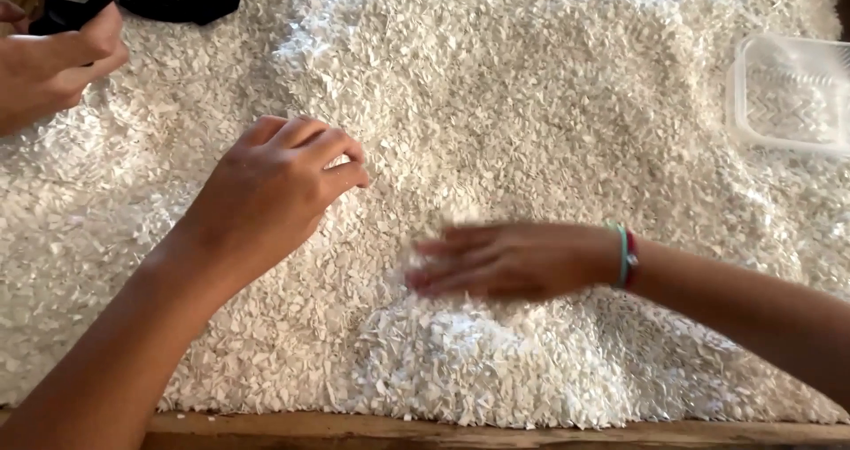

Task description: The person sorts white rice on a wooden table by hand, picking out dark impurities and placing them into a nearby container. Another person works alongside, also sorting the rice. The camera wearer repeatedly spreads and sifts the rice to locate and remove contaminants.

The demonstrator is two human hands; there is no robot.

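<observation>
Sorting pass over the white chip pile (531,113), which covers the whole tabletop. Left hand (274,189) sits at 9 o'clock of centre, fingers curled together, grip pinched just above the chips; can't tell if it holds a chip. Right hand (505,259) lies flat at 5 o'clock, fingers apart, blurred, touching the chips. Clear plastic tray (788,96) at 2 o'clock. Another person's hand (53,65) at 10 o'clock. Next pick likely needs a fine fingertip pinch.
</observation>
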